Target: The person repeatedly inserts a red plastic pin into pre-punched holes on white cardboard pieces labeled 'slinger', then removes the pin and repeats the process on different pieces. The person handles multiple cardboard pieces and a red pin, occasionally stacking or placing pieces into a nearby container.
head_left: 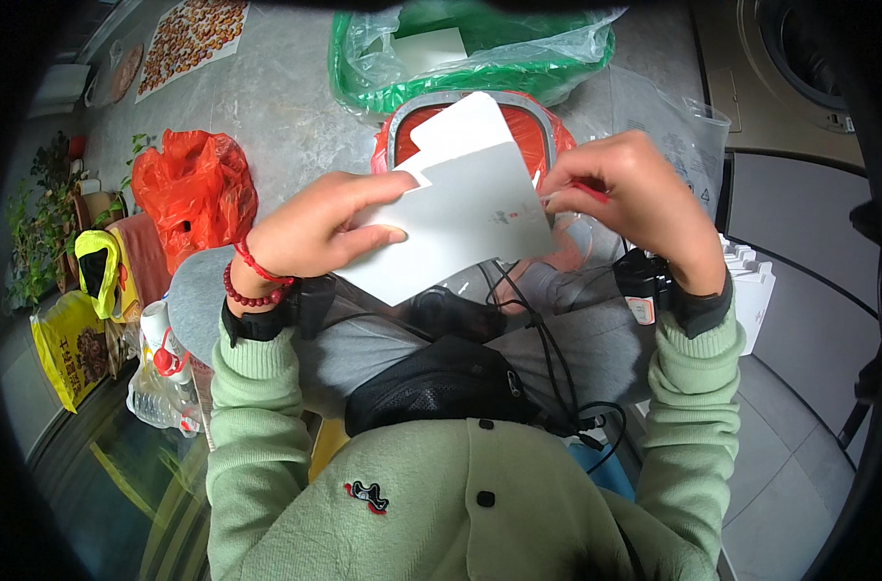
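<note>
My left hand (320, 223) grips a flat grey-white piece of cardboard (460, 213) by its left side, thumb on top and fingers beneath. The piece has a notched edge and a white flap (465, 124) at its far end, with small print near its right edge. My right hand (625, 189) is closed in a pinch at that right edge. A bit of red shows between its fingers, and what they hold is too small to tell. Below the cardboard stands a bin with a grey rim (394, 145) and a red liner, partly hidden.
Beyond the bin sits a green basket (349, 92) lined with clear plastic, a white card (431, 48) inside. A red plastic bag (199, 184) lies at left, near bottles (165, 353) and plants (39, 213). Black cables (547, 339) hang over my lap. White plastic parts (751, 290) stand right.
</note>
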Motion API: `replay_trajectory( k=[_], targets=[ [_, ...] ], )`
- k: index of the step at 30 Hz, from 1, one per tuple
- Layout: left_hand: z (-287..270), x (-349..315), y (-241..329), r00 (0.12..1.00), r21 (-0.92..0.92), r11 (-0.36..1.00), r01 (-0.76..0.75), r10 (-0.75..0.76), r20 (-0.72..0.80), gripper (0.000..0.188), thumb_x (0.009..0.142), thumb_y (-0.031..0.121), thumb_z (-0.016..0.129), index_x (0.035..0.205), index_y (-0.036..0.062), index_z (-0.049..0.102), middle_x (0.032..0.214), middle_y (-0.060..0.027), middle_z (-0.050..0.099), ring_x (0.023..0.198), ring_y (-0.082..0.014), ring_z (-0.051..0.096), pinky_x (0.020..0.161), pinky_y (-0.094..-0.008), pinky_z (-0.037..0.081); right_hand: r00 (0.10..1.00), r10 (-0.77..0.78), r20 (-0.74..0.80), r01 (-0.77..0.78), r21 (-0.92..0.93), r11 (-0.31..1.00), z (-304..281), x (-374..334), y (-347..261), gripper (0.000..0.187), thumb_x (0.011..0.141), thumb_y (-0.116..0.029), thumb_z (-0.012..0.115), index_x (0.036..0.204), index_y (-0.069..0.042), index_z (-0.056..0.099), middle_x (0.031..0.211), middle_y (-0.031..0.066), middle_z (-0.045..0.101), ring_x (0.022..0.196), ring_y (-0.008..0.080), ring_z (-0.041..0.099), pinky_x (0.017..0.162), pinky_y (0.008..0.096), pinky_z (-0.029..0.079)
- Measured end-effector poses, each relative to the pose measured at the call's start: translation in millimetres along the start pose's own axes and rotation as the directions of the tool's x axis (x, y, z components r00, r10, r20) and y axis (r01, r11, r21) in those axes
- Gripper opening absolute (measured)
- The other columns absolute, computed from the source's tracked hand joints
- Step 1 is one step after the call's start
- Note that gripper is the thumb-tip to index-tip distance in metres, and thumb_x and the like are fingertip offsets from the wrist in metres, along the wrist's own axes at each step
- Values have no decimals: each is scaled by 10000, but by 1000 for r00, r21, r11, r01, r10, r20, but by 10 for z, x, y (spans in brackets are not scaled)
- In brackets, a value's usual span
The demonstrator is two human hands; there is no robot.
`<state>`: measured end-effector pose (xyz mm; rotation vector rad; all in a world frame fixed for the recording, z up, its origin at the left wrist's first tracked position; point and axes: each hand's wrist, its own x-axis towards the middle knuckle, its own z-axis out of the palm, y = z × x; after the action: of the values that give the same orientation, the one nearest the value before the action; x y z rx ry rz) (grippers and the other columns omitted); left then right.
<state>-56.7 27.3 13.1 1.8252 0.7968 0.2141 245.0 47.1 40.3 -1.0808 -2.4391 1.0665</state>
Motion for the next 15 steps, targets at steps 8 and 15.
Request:
replay_trajectory(
  k=[8, 15],
  targets=[
    [5, -56, -59, 917, -156, 977, 149, -195, -349, 494, 817, 57, 669, 1256, -34, 460, 1074, -149, 604, 981, -189, 567, 852, -298, 450, 978, 127, 163, -129, 1, 992, -49, -76, -89, 310, 705, -19, 721, 1008, -52, 663, 689, 99, 632, 582, 199, 602, 538, 283, 479],
    [223, 145, -3, 883, -334, 942, 15, -170, -438, 550, 831, 54, 666, 1311, -32, 411, 1156, -83, 553, 1058, -138, 515, 896, -268, 434, 990, 15, -138, 17, 229, 973, 204, 110, -166, 184, 845, -41, 594, 1027, -29, 624, 715, 67, 656, 589, 144, 590, 556, 244, 465]
  ],
)
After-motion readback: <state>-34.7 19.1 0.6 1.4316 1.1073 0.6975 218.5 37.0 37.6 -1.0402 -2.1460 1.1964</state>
